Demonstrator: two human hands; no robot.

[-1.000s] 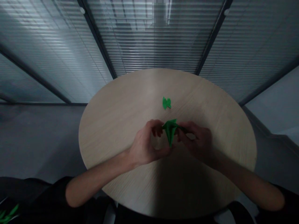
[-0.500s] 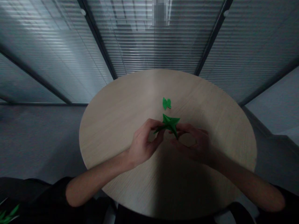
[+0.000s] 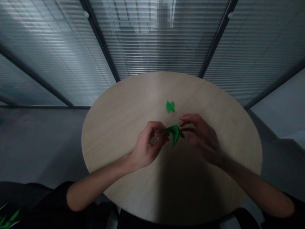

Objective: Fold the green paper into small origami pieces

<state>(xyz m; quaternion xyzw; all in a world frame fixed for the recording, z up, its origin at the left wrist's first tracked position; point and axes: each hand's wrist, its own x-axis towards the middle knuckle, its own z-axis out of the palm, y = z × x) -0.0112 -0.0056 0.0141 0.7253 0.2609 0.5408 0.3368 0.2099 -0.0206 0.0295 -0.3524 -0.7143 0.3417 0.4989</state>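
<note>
My left hand (image 3: 149, 143) pinches one pointed arm of a green folded-paper figure (image 3: 175, 132) between thumb and fingers. The figure has several sharp points, one of them hanging down, and is held above the table. Just to its right is my right hand (image 3: 203, 136), with its fingers apart and curved toward the paper. Whether a fingertip touches it, I cannot tell. Beyond the hands a small green paper piece (image 3: 170, 106), shaped like two joined leaves, lies on the table.
The round wooden table (image 3: 119, 105) has a dark shadow across its near part. Behind it stand glass partitions with blinds (image 3: 162, 54) and dark frames. A green-leaved pattern or plant (image 3: 10, 219) shows at the bottom left corner.
The paper figure has turned in my left hand, and its star face no longer points up. My right hand has let go, spread its fingers and shifted slightly right.
</note>
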